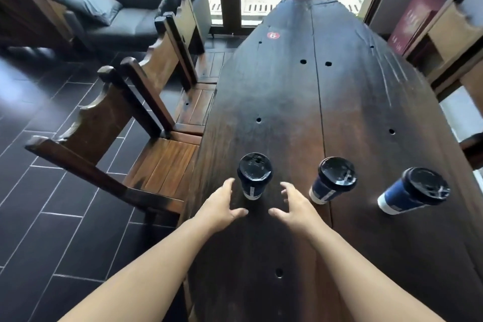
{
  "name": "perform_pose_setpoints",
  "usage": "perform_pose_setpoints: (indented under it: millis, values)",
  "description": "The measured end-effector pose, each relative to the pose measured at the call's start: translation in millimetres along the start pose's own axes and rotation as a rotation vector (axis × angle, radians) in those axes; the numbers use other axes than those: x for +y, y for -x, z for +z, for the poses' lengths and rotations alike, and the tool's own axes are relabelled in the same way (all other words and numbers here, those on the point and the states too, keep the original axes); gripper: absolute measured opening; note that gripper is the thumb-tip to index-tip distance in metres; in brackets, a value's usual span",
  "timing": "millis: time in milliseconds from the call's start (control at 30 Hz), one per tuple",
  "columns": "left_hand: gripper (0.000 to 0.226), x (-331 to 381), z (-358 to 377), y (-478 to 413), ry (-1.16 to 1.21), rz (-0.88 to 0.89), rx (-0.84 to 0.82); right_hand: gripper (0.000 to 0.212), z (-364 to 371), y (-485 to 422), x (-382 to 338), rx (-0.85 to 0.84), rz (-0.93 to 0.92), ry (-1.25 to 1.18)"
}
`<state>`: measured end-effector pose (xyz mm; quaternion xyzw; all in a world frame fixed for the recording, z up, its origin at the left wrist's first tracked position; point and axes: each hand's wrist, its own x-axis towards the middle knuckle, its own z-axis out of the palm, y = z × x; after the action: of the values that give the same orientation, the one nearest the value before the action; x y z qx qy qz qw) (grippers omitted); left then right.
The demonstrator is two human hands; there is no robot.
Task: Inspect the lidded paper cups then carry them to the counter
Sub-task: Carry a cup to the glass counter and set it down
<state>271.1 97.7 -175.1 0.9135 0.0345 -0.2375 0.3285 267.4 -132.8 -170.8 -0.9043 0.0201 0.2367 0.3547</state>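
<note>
Head view, three lidded cups (pixel 332 180) upright on table (pixel 287 102), contents hidden

Red round sticker (pixel 273 35) on table (pixel 287 112) reads "6"

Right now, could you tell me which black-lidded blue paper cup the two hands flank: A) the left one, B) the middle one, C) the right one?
A: the left hand and right hand are open on either side of the leftmost black-lidded blue paper cup.
</note>
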Motion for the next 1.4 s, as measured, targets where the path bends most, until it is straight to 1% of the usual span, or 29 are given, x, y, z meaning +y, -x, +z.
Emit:
perform_pose_setpoints:
  millis: [67,133,233,300,400,567,633,733,900,967,1000,1067,1133,1200,1233,1333,1400]
  values:
    - [0.097,1,-2,-17,0.107,0.084,0.028,0.089,2,-20,-2,0.034,-0.028,-0.003]
    - [0.092,0,-2,-35,0.203,0.175,0.039,0.088,4,-38,-3,0.047,-0.072,-0.009]
    - [0.076,-6,3,-51,0.269,0.245,0.033,0.074,5,-51,-4,0.026,-0.146,-0.099]
    - [0.067,-10,6,-55,0.280,0.268,0.039,0.062,6,-55,-2,0.040,-0.167,-0.127]
    - [0.063,-14,5,-47,0.285,0.278,0.049,0.048,6,-48,-9,0.056,-0.195,-0.118]
    - [0.062,-26,-13,-1,0.296,0.240,0.086,0.048,6,-22,-40,-0.018,-0.258,-0.088]
    - [0.061,-34,-28,29,0.296,0.197,0.124,0.050,10,-11,-63,-0.085,-0.296,-0.064]
    - [0.065,-51,-56,83,0.313,0.112,0.246,0.049,23,6,-111,-0.183,-0.404,-0.009]
    - [0.056,-85,-93,206,0.457,-0.083,0.536,0.046,64,44,-212,-0.417,-0.645,0.085]
    - [0.053,-101,-103,258,0.530,-0.159,0.655,0.053,88,66,-255,-0.516,-0.751,0.126]
    - [0.050,-108,-108,285,0.562,-0.200,0.709,0.056,102,77,-275,-0.560,-0.809,0.147]
    - [0.054,-123,-115,337,0.567,-0.288,0.820,0.052,133,102,-316,-0.632,-0.924,0.204]
    - [0.060,-141,-119,387,0.531,-0.375,0.936,0.038,168,131,-357,-0.701,-1.020,0.280]
    - [0.061,-162,-120,434,0.492,-0.471,1.054,0.024,206,162,-396,-0.768,-1.113,0.349]
    - [0.059,-173,-120,455,0.476,-0.516,1.106,0.024,226,179,-413,-0.800,-1.151,0.368]
    - [0.042,-213,-116,517,0.493,-0.643,1.230,0.031,293,229,-459,-0.888,-1.250,0.432]
    - [0.035,-245,-111,556,0.536,-0.722,1.296,0.028,343,262,-485,-0.934,-1.312,0.488]
